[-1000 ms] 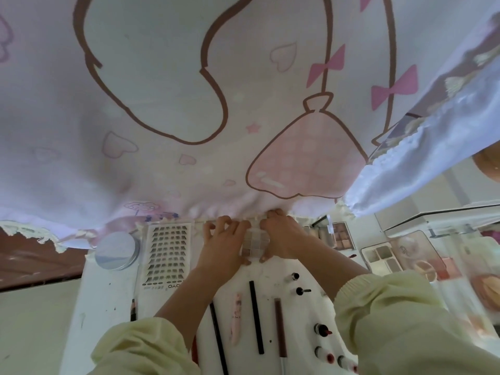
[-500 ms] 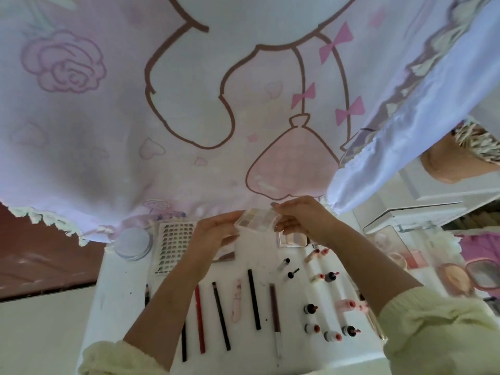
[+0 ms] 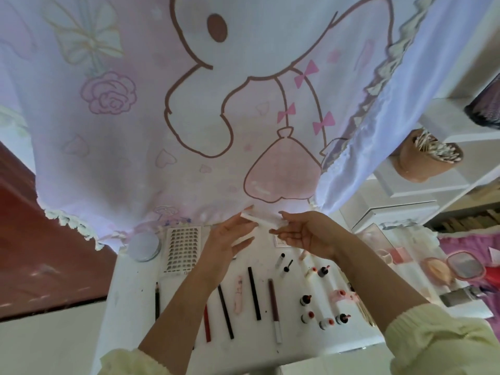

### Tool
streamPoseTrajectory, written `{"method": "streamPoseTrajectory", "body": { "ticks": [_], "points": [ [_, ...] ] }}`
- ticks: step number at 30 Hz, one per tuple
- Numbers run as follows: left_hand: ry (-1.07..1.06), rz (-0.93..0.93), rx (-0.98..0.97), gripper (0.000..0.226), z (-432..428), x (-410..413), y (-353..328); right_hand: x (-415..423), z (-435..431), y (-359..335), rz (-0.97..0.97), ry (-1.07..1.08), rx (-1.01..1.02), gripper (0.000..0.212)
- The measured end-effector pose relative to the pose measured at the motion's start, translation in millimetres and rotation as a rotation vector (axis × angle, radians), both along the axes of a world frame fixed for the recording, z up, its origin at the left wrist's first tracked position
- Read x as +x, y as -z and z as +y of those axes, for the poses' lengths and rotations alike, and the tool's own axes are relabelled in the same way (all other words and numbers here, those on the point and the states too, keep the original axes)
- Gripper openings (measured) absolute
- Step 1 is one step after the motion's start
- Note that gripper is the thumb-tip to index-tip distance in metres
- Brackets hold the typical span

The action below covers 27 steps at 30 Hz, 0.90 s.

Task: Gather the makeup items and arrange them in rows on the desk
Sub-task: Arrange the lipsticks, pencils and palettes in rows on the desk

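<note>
Both hands are up over the white desk point(image 3: 130, 315), close to the hanging curtain point(image 3: 135, 158) with a big bunny drawn on it; the left hand point(image 3: 230, 239) pinches one end of a thin clear palette point(image 3: 261, 221) with its fingertips; the right hand point(image 3: 305, 235) pinches the other end; the palette is in the air between the two hands, seen from its edge and tilted, not touching the desk; what is inside it cannot be seen from here.

Under the hands, things lie in rows on the desk; at the back left sits a round lid point(image 3: 143, 246), and just beside it a lash card point(image 3: 184, 247); nearer the person, long thin things lie side by side: a black pencil point(image 3: 157, 301), a red pencil point(image 3: 207, 324), a dark pencil point(image 3: 226, 311), a pink tube point(image 3: 238, 297), a black stick point(image 3: 254, 293) and a brown pen point(image 3: 274, 309); to the right of them are little bottles point(image 3: 305, 300) with dark or red tops.

Off to the right, on a shelf, a brown cup point(image 3: 416, 163) holds cotton swabs.
</note>
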<state>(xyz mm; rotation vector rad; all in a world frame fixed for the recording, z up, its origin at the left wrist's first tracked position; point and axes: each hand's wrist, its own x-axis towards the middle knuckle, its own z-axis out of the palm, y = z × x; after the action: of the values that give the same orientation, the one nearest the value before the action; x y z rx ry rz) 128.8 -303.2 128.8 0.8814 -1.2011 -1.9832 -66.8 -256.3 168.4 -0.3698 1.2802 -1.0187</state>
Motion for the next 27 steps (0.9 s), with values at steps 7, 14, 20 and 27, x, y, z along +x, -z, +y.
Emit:
{"method": "streamPoseTrajectory", "body": {
  "ticks": [7, 14, 20, 27],
  "points": [
    [-0.090, 0.069, 0.009, 0.053, 14.5, -7.1, -5.9, 14.0, 6.5, 0.7, 0.025, -0.074, -0.030, 0.018],
    [-0.095, 0.182, 0.131, 0.048, 14.8, -7.6, -5.2, 21.4, 10.2, -2.7, 0.060, -0.098, -0.036, 0.032],
    [-0.065, 0.239, 0.249, 0.047, 13.4, -9.5, -6.3, 27.1, 12.6, -11.1, 0.028, -0.100, -0.048, 0.032],
    [-0.156, 0.271, 0.252, 0.047, 6.3, -12.1, -4.7, 24.0, 12.4, -10.5, 0.239, -0.126, -0.081, 0.040]
  ]
}}
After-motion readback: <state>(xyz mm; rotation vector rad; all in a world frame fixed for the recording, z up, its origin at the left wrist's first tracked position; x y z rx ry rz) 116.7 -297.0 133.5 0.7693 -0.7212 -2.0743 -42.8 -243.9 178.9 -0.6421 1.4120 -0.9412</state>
